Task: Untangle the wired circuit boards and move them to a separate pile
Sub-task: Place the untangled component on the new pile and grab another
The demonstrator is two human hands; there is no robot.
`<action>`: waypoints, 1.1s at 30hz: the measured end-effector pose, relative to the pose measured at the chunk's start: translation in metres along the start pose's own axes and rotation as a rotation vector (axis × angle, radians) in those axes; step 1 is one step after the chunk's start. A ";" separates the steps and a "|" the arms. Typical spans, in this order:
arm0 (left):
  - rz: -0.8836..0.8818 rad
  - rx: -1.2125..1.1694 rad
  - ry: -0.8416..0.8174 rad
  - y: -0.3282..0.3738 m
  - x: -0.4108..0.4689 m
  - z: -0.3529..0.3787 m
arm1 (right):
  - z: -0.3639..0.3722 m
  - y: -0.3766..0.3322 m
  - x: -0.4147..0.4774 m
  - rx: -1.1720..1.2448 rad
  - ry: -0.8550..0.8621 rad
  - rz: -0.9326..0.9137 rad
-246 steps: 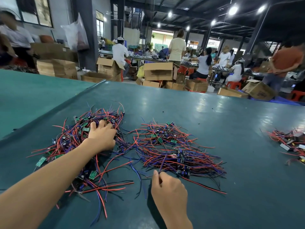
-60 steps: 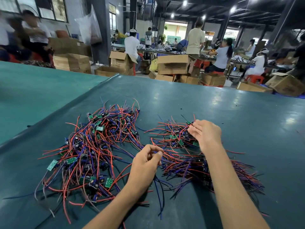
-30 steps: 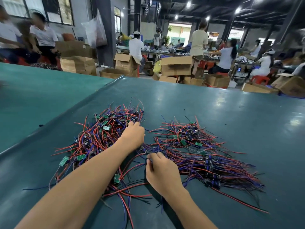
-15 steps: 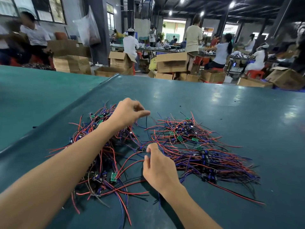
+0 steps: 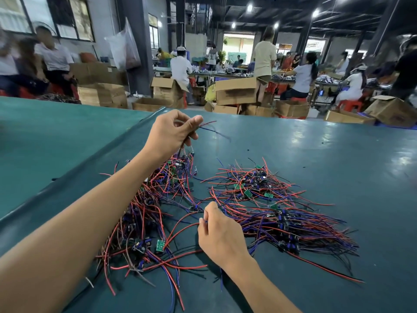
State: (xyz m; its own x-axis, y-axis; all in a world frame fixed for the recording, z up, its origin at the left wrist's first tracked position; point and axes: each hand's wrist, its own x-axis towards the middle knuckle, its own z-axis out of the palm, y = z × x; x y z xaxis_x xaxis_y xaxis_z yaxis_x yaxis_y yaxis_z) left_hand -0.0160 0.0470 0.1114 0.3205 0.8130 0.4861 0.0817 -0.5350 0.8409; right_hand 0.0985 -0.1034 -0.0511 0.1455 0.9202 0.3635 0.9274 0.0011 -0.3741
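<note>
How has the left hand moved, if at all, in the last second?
Yes. The left hand rose off the tangled pile, gripping wires.

Green table fills lower frame. Cardboard boxes stacked upper centre. Workers seated upper right. Plastic bag hangs upper left.

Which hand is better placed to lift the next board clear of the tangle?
Left, probably: the left hand pinches wires lifted above the tangle; the right hand is low, pinching a strand.
</note>
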 end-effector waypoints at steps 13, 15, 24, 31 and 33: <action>-0.106 -0.242 0.072 0.021 -0.002 -0.009 | 0.002 0.002 0.001 -0.011 -0.016 -0.020; 0.000 -0.250 0.081 0.020 -0.002 -0.019 | 0.002 0.002 0.002 -0.014 -0.013 -0.023; -0.158 -0.088 -0.158 0.010 -0.022 -0.022 | 0.004 0.003 0.001 0.014 0.004 -0.019; -0.161 -0.083 -0.277 0.022 -0.061 -0.006 | -0.004 0.000 0.001 0.285 0.266 -0.078; -0.213 -0.205 -0.278 0.022 -0.073 -0.002 | -0.006 -0.002 0.003 0.401 0.288 -0.103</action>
State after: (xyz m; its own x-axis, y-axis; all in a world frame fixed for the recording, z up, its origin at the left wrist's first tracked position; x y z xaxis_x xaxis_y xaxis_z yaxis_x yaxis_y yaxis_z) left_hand -0.0396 -0.0231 0.0949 0.5617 0.7926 0.2370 -0.0073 -0.2818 0.9595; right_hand 0.0986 -0.1032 -0.0445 0.2021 0.7619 0.6154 0.7448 0.2885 -0.6018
